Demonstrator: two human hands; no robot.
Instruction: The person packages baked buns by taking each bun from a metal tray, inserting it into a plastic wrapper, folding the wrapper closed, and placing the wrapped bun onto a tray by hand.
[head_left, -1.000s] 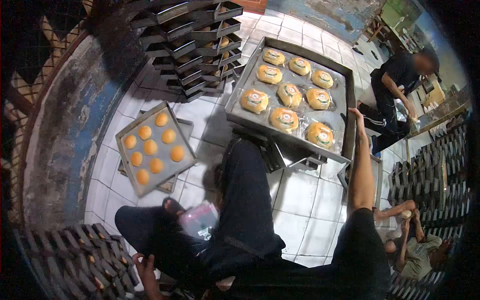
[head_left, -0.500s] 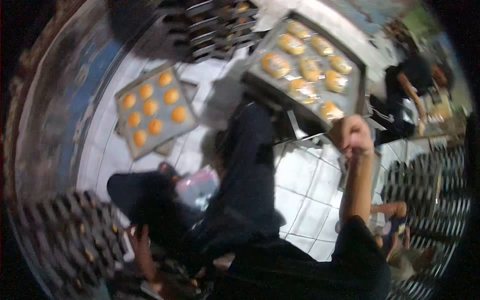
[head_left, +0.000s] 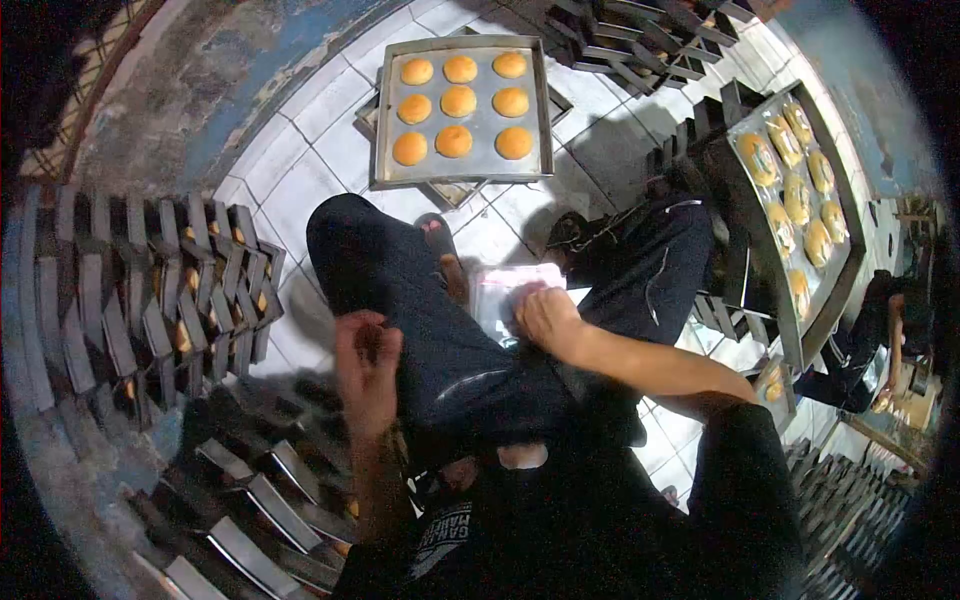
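Observation:
My right hand (head_left: 548, 318) reaches down between my knees, its fingers closed at a stack of clear plastic bags (head_left: 490, 300) with a pinkish edge. Its fingertips are partly blurred, so how many bags they grip is unclear. Over my left thigh, my left hand (head_left: 368, 370) is raised with loosely curled fingers apart and nothing visible in them. Ahead on the floor lies a metal baking tray (head_left: 483, 178) of round golden buns (head_left: 458, 101), in rows. To the right, another tray (head_left: 850, 262) bears oval breads (head_left: 797, 198) in clear wrapping.
Stacked metal trays (head_left: 150, 290) rise on my left, with more at the lower left and at the top right. A wall (head_left: 240, 90) runs along the upper left. On the far right, a person in dark clothes (head_left: 865, 340) works with an arm stretched down.
My view has swung from the wrapped breads toward the bun tray. My right hand has moved from beside the wrapped-bread tray to the plastic bags; my left hand has risen over my thigh.

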